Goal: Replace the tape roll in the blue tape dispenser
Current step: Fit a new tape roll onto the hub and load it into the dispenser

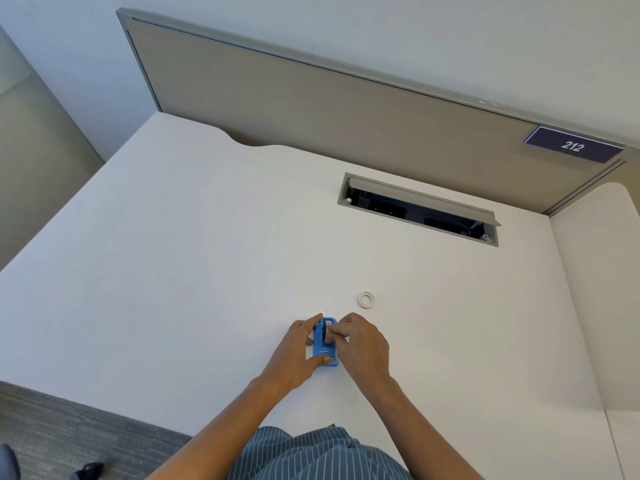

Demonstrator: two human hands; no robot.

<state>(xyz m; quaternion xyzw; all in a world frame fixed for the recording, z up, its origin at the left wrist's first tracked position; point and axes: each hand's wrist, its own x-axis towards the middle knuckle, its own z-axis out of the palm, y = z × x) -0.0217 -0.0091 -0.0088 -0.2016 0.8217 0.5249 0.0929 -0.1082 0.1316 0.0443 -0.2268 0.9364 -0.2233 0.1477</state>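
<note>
A blue tape dispenser (325,351) lies on the white desk (173,271) near its front edge. My left hand (298,348) grips the dispenser's left side, index finger along the far end and thumb on the near end. My right hand (360,344) reaches in from the right, its fingertips pinched on a small dark part in the dispenser's roll well; what lies under the fingers is hidden. A small white tape roll (366,300) lies flat on the desk, a little beyond and to the right of my right hand, touching nothing.
An open cable hatch (419,209) is sunk into the desk at the back right. A beige partition panel (311,109) with a "212" sign (573,145) runs along the far edge. The desk's front edge drops to grey carpet (69,434) at the lower left.
</note>
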